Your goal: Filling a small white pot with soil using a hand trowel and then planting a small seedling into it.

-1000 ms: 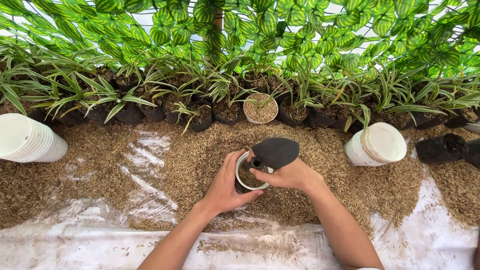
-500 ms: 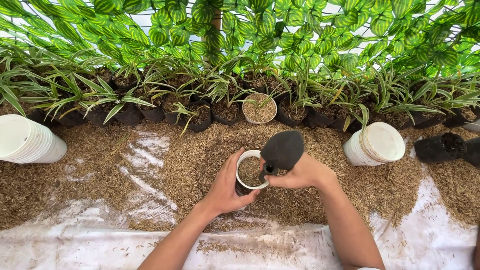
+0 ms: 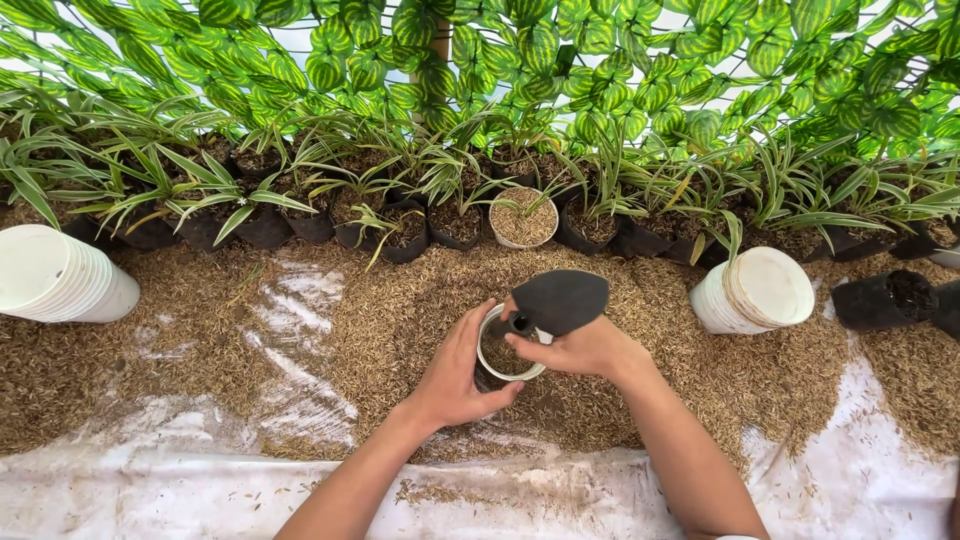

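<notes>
My left hand (image 3: 455, 370) wraps around the side of a small white pot (image 3: 492, 364) that stands on the husk-covered ground and is partly filled with brown husk. My right hand (image 3: 585, 350) grips a black trowel (image 3: 558, 301) by its handle, blade up and pointing away from me, with the handle end pressed down into the pot's filling. Both hands meet over the pot at the middle of the view.
Stacks of white pots lie at the left (image 3: 60, 278) and right (image 3: 752, 292). A row of potted striped-leaf plants (image 3: 400, 215) lines the back, one in a white pot (image 3: 523, 220). Black bags (image 3: 885, 298) lie at far right. White sheeting (image 3: 200, 490) shows in front.
My right hand has swung the trowel back over the pot and lowered it, so the handle end again presses into the filling. My left hand has kept its hold on the pot.
</notes>
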